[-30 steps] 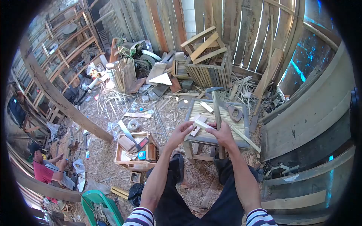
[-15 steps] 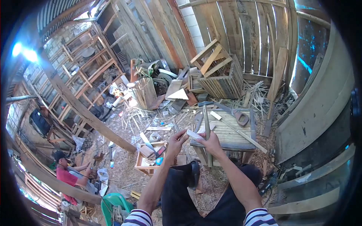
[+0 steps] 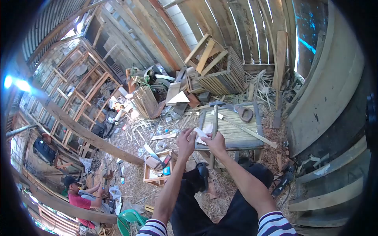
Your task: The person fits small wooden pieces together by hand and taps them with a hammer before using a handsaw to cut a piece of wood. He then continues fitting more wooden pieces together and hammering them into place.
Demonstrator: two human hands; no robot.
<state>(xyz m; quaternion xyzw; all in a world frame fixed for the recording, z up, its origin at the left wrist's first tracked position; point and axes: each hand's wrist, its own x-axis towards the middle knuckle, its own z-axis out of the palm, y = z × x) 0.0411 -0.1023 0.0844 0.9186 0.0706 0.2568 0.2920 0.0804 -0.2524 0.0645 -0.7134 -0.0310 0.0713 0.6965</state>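
Observation:
A small white piece (image 3: pixel 201 135), folded or flat, is pinched between my two hands above the near edge of the slatted table (image 3: pixel 232 144). My left hand (image 3: pixel 186 142) grips its left end with closed fingers. My right hand (image 3: pixel 216 144) is closed on its right end. A hammer (image 3: pixel 215 122) stands with its head up and its handle passing beside my right hand; whether my fingers touch it cannot be told. On the table lie a handsaw (image 3: pixel 244 114) and a long thin wooden strip (image 3: pixel 252 132).
A wooden tool box (image 3: pixel 156 179) with a blue tape measure (image 3: pixel 166 171) sits on the floor at left. A person in a red shirt (image 3: pixel 80 201) sits at lower left, near a green chair (image 3: pixel 126 220). A slanted post (image 3: pixel 90 135) crosses the left side.
The whole scene has shifted as the head turned. The white piece is tilted differently between my hands, and my left hand has turned more upright.

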